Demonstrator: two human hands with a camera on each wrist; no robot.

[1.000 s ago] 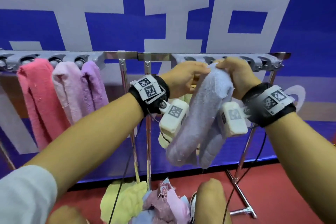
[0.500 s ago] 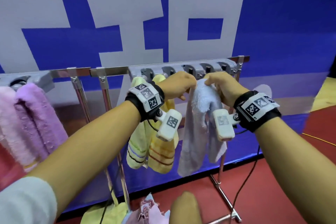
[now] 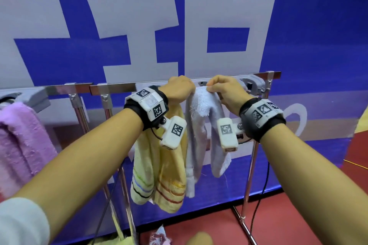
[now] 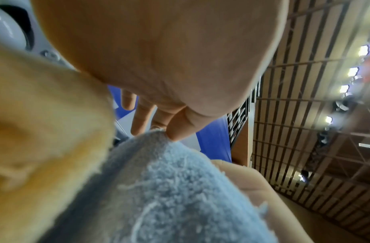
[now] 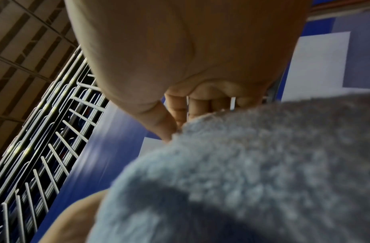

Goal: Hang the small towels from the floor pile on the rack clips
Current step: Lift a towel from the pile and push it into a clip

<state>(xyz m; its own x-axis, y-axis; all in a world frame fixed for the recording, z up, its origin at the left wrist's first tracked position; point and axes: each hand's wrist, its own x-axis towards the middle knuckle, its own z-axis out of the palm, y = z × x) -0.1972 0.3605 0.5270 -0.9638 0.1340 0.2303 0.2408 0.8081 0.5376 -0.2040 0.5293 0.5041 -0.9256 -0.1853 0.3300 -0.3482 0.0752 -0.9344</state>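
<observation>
A pale blue towel hangs folded just under the grey clip block of the metal rack. My left hand pinches its top fold on the left, my right hand pinches it on the right, both at the rail. In the left wrist view the thumb presses the blue towel; in the right wrist view thumb and fingers meet on the blue towel. Whether a clip grips it is hidden by my hands. Two yellow striped towels hang just left of it.
A lilac towel hangs from the left clip block. A few pile towels lie on the red floor at the rack's foot. A black cable runs down beside the right rack leg. A blue banner stands behind.
Both hands carried the blue towel up from in front of the rack to the rail. The view has swung right, so the pink towels have left the picture.
</observation>
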